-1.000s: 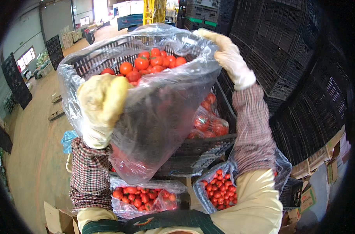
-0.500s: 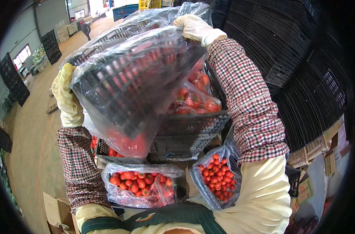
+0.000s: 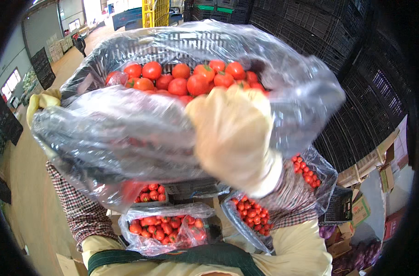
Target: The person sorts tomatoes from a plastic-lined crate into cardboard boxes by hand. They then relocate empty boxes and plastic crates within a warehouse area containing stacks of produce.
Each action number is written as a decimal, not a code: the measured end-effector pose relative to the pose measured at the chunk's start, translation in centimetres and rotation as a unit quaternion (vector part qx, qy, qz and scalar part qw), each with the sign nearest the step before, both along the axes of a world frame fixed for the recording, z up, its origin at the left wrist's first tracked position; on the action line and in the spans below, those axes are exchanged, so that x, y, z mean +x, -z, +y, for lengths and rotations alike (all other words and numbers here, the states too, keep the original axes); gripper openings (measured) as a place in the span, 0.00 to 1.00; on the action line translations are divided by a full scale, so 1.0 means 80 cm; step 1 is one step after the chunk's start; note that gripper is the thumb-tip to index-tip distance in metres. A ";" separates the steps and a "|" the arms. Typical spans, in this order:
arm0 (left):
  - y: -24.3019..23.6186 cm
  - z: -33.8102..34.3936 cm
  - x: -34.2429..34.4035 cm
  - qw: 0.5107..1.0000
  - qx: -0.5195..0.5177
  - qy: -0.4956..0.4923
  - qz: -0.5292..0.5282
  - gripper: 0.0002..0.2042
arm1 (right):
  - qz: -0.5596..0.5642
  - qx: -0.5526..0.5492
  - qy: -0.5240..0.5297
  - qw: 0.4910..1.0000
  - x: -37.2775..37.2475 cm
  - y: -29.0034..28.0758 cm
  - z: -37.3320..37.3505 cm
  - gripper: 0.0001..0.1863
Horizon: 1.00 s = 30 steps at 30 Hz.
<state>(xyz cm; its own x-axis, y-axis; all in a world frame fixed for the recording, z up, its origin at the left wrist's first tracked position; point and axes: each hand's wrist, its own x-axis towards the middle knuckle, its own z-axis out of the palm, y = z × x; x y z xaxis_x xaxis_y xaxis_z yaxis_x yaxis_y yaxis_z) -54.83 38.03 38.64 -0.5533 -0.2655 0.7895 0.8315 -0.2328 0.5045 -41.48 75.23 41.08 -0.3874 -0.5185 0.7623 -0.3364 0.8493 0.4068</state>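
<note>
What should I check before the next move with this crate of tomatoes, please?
1. Right hand on the plastic liner at the near side: ok.
2. Left hand at the crate's left end: mostly hidden by the liner, grip cannot tell.
3. Tomatoes inside the crate: ok, none seen falling.
4. Liner intact: cannot tell, it is crumpled and blurred.
5. Bags of tomatoes below: packed close together under the crate, free place cannot tell.

Tomatoes (image 3: 191, 78) red w/ green stems, in black crate (image 3: 172, 50) lined w/ clear plastic bag (image 3: 126, 133). Both gloves pale yellow: right hand (image 3: 232, 133), left hand (image 3: 41, 103). Sleeves (image 3: 80, 211) red/white/dk check; apron strap (image 3: 172, 257) dk green.
</note>
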 end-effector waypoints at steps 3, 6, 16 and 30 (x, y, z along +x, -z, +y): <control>-0.001 -0.007 -0.014 0.998 0.010 -0.059 0.028 0.15 | 0.019 -0.056 -0.049 0.997 0.003 -0.018 -0.025 0.04; -0.007 -0.016 -0.022 0.992 -0.064 0.094 0.059 0.19 | -0.015 -0.034 0.001 0.999 0.005 -0.022 -0.020 0.05; -0.053 0.008 0.081 0.926 -0.059 0.292 -0.233 0.22 | -0.130 -0.100 -0.142 0.976 0.055 -0.051 0.030 0.23; -0.048 0.014 0.122 0.909 -0.304 -0.260 -0.114 0.20 | -0.106 -0.067 0.136 0.983 0.144 -0.032 0.133 0.29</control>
<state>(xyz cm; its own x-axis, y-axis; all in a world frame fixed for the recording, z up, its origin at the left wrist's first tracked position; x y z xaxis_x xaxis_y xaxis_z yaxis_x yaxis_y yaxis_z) -45.05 39.15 42.49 -0.6461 -0.0906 0.7579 0.6066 0.5416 0.5819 -29.93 85.85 43.67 -0.6546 -0.2743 0.7045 -0.1544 0.9607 0.2305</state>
